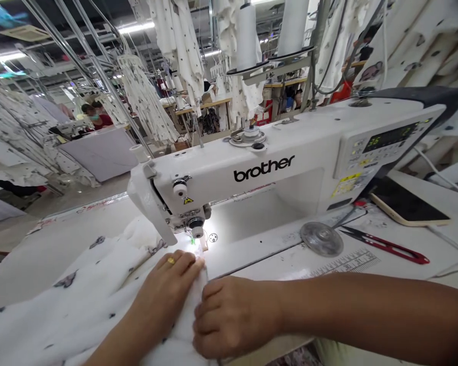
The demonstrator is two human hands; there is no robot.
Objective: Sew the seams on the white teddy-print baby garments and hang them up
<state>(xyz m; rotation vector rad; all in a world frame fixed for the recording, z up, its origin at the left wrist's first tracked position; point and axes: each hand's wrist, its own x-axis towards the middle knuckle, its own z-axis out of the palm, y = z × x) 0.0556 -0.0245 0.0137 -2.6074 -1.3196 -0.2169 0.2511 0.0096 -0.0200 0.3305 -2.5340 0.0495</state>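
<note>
Across the counter [252, 262], white printed cloth [61, 300] lies bunched under the close-together left hand [168, 290] and right hand [229, 317], just short of the needle [194, 240] (no finished seam shows, so what's sewn stays unclear); red snips [381, 244] lie beyond.

1. A white sewing table [416, 249] runs across the view, its surface scuffed and marked with grey smudges.
2. A white Brother lockstitch sewing machine [252, 175] stands on the tabletop.
3. White fabric [57, 290] with a scattered grey print lies over the table's near left side and runs under the presser foot.
4. Red-handled thread snips [385, 245] lie open-bladed toward the machine, right of a round metal disc [321, 239].
5. A smartphone [406, 201] with a gold edge lies flat at the table's far right, its screen dark.
6. A printed measuring scale [345, 263] runs along the tabletop near the snips.
</note>
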